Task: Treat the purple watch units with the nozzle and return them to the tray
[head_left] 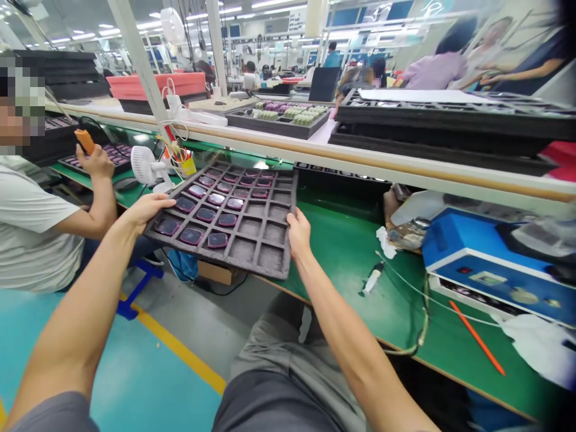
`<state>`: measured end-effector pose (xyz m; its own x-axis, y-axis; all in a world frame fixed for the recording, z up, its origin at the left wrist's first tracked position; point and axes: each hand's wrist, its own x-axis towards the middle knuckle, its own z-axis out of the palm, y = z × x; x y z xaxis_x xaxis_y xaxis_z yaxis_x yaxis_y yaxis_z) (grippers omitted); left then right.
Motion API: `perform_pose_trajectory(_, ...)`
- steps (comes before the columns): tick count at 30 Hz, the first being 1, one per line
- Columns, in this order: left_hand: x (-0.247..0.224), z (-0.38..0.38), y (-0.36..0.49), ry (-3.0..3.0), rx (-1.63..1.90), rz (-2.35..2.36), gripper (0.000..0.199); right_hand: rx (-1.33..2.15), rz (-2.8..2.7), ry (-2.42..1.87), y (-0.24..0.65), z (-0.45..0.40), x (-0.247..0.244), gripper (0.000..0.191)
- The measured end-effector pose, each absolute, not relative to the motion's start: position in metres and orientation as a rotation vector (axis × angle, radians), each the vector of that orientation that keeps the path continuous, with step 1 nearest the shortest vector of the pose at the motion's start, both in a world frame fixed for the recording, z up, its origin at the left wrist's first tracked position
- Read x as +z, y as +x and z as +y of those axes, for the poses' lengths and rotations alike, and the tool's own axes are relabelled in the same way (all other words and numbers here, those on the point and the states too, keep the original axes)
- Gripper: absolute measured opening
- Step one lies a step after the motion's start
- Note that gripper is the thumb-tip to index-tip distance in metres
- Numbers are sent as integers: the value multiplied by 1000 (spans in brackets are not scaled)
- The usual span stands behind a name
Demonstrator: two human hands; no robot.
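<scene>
A dark grey foam tray with square compartments is held up by both my hands, partly over the front edge of the green workbench. My left hand grips its left side, fingers beneath and thumb on the rim. On the opposite side, my right hand is closed on the edge. Small dark rounded-rectangular pieces with purple rims fill the left and middle compartments. The compartments along the right side hold nothing. My fingers under the tray are hidden.
A blue machine, a syringe-like dispenser and an orange stick are on the bench to the right. A white fan stands at left, near a seated co-worker holding an orange tool. A shelf overhangs the bench.
</scene>
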<state>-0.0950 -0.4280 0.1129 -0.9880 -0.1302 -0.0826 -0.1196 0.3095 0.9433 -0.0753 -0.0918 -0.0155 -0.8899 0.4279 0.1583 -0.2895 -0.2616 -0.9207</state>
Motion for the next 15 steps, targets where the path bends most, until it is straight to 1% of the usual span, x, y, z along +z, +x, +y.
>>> perform_pose_trajectory(4, 91, -381, -85, 75, -1774, -2619, 37, 2107, -1583, -244, -15, -25, -22, 46)
perform_pose_trajectory(8, 48, -319, -75, -166, -1731, -2665, 38, 1737, -1781, -511, 40, 40, -41, 52)
perform_pose_trajectory(9, 35, -306, -73, -202, -1715, -2676, 38, 1693, -1805, -545, 49, 52, -48, 53)
perform_pose_trajectory(12, 1, -279, -69, -244, -1653, -2713, 40, 1705, -1799, -598, 64, 73, -64, 54)
perform_pose_trajectory(15, -23, -268, -70, -243, -1554, -2755, 38, 1761, -1757, -674, 58, 79, -71, 54)
